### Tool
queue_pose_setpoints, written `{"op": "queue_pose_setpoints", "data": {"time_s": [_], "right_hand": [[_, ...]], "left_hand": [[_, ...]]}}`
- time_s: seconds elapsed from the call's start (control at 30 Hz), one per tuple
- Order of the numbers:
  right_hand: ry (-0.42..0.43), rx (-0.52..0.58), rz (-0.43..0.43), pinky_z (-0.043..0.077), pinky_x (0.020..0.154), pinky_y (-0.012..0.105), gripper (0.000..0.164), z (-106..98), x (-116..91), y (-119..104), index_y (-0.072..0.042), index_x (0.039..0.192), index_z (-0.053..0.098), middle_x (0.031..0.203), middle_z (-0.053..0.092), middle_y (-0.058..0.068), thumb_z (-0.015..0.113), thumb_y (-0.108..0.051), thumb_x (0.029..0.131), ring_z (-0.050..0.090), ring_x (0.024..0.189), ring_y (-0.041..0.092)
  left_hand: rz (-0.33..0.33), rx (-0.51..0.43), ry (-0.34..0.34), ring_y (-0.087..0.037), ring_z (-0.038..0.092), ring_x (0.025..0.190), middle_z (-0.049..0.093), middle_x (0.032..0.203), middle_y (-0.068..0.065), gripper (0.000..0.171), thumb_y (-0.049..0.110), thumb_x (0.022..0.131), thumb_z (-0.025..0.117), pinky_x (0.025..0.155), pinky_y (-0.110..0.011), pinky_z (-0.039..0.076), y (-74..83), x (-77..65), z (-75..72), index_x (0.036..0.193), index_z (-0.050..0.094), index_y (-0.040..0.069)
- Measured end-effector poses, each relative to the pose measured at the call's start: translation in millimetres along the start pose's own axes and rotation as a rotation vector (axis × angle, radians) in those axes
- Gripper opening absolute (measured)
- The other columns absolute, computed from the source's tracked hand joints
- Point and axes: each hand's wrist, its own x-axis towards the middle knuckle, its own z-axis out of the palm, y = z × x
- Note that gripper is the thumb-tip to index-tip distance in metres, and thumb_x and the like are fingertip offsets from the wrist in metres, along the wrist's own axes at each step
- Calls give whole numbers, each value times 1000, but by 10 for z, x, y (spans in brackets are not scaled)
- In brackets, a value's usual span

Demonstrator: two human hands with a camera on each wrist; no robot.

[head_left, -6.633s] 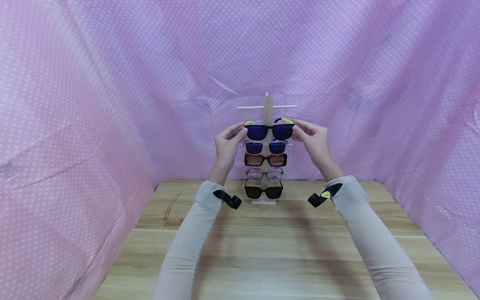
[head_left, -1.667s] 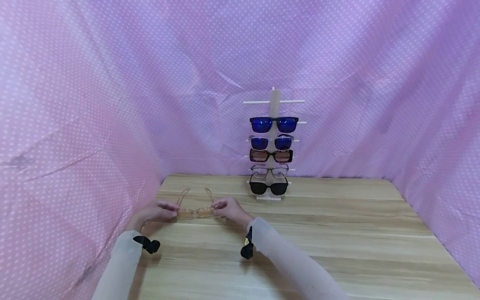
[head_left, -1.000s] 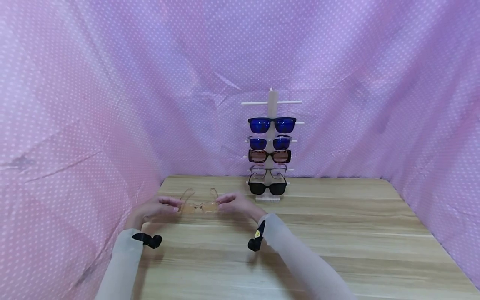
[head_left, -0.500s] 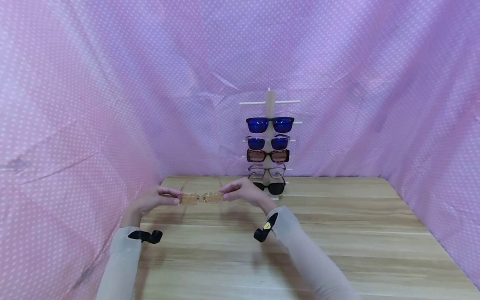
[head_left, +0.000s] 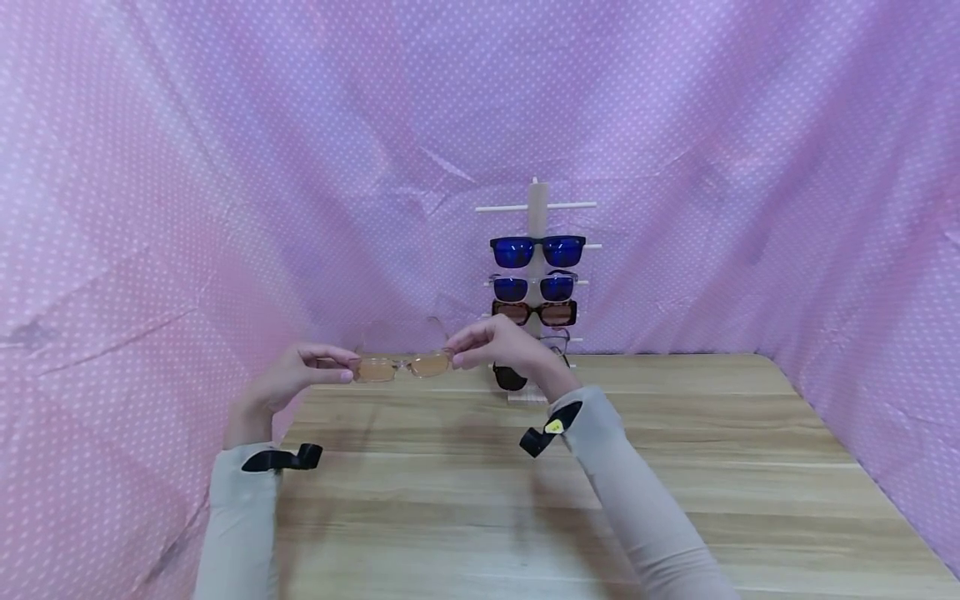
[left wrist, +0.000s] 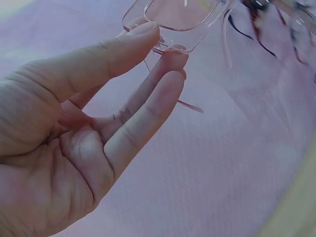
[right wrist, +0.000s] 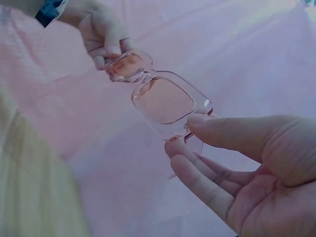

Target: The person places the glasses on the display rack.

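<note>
A pair of clear-framed glasses with orange-tinted lenses (head_left: 430, 364) is held up above the table, its temples unfolded toward the back. My left hand (head_left: 300, 375) pinches its left end between thumb and fingertips, seen close in the left wrist view with the frame corner (left wrist: 210, 34). At the other end, my right hand (head_left: 502, 346) pinches the frame near the hinge; the right wrist view shows the lens (right wrist: 165, 101) beside that thumb. A wooden display stand (head_left: 537, 212) rises behind the right hand, which hides part of its lower pairs. The stand's top rod (head_left: 573, 205) bears no glasses.
On the stand hang black sunglasses with blue lenses (head_left: 564, 252), a clear-framed blue-lens pair (head_left: 557, 289), a tortoiseshell pair (head_left: 558, 314), and lower ones partly covered. Beneath is the wooden table (head_left: 675, 467). Pink dotted cloth (head_left: 375, 125) encloses the back and sides.
Earlier both hands were at the black blue-lens sunglasses on the stand. Then they took hold of the orange-tinted glasses at the table's left, and have lifted them up and slightly right.
</note>
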Motion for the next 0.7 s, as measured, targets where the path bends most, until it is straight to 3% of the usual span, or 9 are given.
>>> {"op": "queue_pose_setpoints", "data": {"time_s": [0.23, 0.4, 0.53, 0.7], "right_hand": [[21, -27, -74, 59, 92, 33, 27, -144, -122, -390, -1, 117, 74, 106, 79, 12, 76, -5, 91, 75, 96, 16], [49, -79, -116, 60, 89, 32, 25, -257, -228, -608, -4, 115, 76, 105, 79, 7, 77, -7, 90, 74, 96, 16], [42, -69, -160, 60, 88, 35, 25, -356, -332, -769, 0, 115, 74, 103, 79, 10, 76, -4, 90, 75, 95, 18], [73, -83, -157, 61, 82, 31, 26, -518, -462, -928, -1, 115, 75, 101, 79, 11, 77, -5, 89, 75, 91, 15]], "left_hand": [[154, -50, 35, -4, 72, 89, 79, 98, 9, 36, -10, 90, 68, 74, -18, 56, 371, 10, 12, 111, 79, 17], [191, -91, 34, -6, 73, 91, 80, 97, 5, 33, -10, 90, 68, 77, -20, 58, 620, 34, 50, 111, 79, 13], [220, -97, 42, -8, 75, 92, 80, 99, 2, 33, -16, 89, 65, 81, -22, 59, 799, 72, 115, 112, 77, 5], [236, -87, 64, -8, 75, 91, 79, 100, 1, 30, -13, 88, 68, 79, -21, 58, 999, 183, 216, 111, 77, 4]]}}
